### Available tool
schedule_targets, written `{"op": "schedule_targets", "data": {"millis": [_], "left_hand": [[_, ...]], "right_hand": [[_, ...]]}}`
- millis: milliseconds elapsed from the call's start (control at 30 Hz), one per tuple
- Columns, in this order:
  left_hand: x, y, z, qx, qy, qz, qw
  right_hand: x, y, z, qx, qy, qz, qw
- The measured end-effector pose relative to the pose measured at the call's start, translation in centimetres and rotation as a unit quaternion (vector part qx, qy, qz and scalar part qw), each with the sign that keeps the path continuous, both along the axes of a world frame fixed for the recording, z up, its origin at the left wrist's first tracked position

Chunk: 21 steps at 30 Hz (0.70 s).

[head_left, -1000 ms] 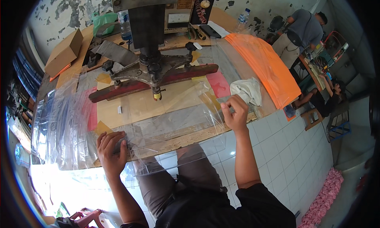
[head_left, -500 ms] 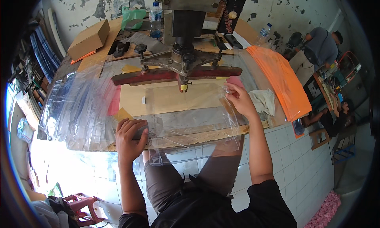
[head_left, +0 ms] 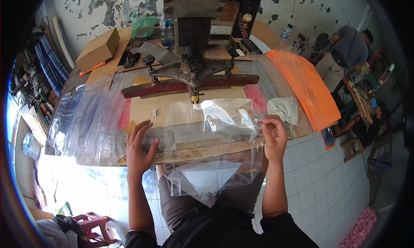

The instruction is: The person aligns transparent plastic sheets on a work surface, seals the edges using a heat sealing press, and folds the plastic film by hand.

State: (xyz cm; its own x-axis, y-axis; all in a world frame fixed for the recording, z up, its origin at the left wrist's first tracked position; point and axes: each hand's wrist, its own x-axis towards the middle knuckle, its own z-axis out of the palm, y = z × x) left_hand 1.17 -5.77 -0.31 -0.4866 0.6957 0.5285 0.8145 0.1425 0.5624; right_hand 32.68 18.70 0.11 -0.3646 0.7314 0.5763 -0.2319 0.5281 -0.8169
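My right hand (head_left: 274,138) pinches the upper right corner of a clear plastic sheet (head_left: 228,138). The sheet droops over the table's front edge, above my lap, and its shiny upper part catches the light. On the left, my left hand (head_left: 140,149) is at the front edge of the table with fingers apart. A dark grey patch or block shows between its thumb and index finger; its kind is unclear. Beyond the sheet, a press head with a long red bar (head_left: 215,81) stands over a tan board (head_left: 172,108). A small pale piece (head_left: 155,112) lies on that board.
A pile of clear plastic sheets (head_left: 88,123) covers the table's left side. To the right are a white cloth (head_left: 282,110) and an orange stack (head_left: 306,90). A cardboard box (head_left: 98,49) and a water bottle (head_left: 166,30) stand behind. Two people (head_left: 347,45) are at the far right.
My right hand has drawn the sheet's corner toward me and slightly right; the sheet now hangs lower over my lap. My left hand's fingers have lifted and spread.
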Motion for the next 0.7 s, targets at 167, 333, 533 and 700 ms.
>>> {"op": "schedule_targets", "data": {"millis": [167, 333, 533, 700], "left_hand": [[0.9, 0.9, -0.1, -0.023, 0.016, -0.001, 1.0], [3.2, 1.3, 0.1, 0.117, -0.283, -0.112, 0.945], [3.5, 0.0, 2.6, 0.237, -0.376, -0.078, 0.893], [3.0, -0.6, 2.9, 0.254, -0.368, -0.063, 0.892]], "right_hand": [[1.0, -1.2, 1.5, -0.003, 0.082, 0.042, 0.996], [0.9, -2.4, 3.8, 0.066, 0.079, 0.026, 0.994], [1.0, -3.3, 5.4, 0.048, 0.085, 0.01, 0.995], [1.2, -3.6, 5.5, 0.057, 0.073, 0.005, 0.996]]}}
